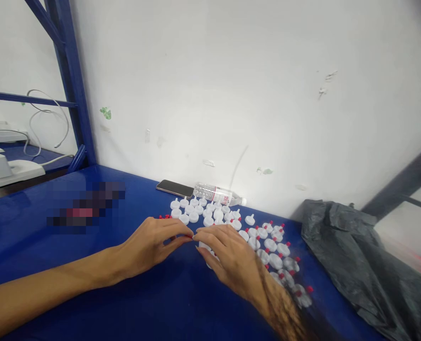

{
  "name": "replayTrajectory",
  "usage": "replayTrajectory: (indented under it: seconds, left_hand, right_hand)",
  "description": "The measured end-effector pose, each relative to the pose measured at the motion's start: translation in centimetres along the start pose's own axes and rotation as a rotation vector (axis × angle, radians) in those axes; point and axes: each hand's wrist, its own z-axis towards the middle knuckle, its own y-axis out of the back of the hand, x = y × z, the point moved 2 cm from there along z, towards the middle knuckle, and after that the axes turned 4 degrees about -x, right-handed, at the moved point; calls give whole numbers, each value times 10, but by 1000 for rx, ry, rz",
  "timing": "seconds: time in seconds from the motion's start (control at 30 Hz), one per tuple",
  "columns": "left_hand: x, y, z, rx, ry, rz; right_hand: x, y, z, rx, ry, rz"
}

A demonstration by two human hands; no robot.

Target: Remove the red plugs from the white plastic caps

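Observation:
My left hand (153,246) and my right hand (228,255) meet fingertip to fingertip over the blue table (89,284). The left fingers pinch a small red cap (189,235). The right hand curls over a white round plastic piece (205,245) and holds it. Several white round pieces (203,210) with short stems stand in rows behind the hands. More of them with red caps (277,251) lie to the right. A little heap of loose red caps (165,217) sits just behind my left hand.
A phone (174,188) and a lying water bottle (217,193) rest against the white wall. A dark grey plastic bag (366,265) is bunched at the right. Blue shelf posts (70,80) rise at the left, with white cables and a device beyond.

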Motion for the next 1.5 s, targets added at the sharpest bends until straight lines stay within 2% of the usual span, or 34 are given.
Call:
replayTrajectory:
  seconds: [0.2,0.37,0.5,0.77,0.9,1.0,1.1,1.27,1.37,1.5]
  left_hand:
    - [2,1,1,-71,38,-23]
    - [5,-4,-2,28,6,7]
    - [2,-5,-4,39,39,-100]
    - [-7,-4,-5,82,112,-244]
    - [-4,-5,-1,85,165,-209]
    - [1,-2,4,48,160,-74]
    - [10,5,8,43,102,150]
    - [28,15,10,172,93,546]
    - [30,17,10,224,120,629]
    - [27,15,7,282,155,630]
  right_hand:
    - [4,5,3,-110,-13,62]
    - [7,3,3,-141,-42,121]
    - [11,0,2,-148,-36,136]
    - [18,-1,0,-155,25,-21]
    - [15,-1,2,-112,64,-100]
    - [4,3,3,-49,21,-107]
    - [-17,13,-1,-32,-113,-120]
    - [-65,32,-18,-63,-412,-173]
    - [-88,34,-29,-23,-484,-258]
    - [-103,30,-39,43,-492,-337]
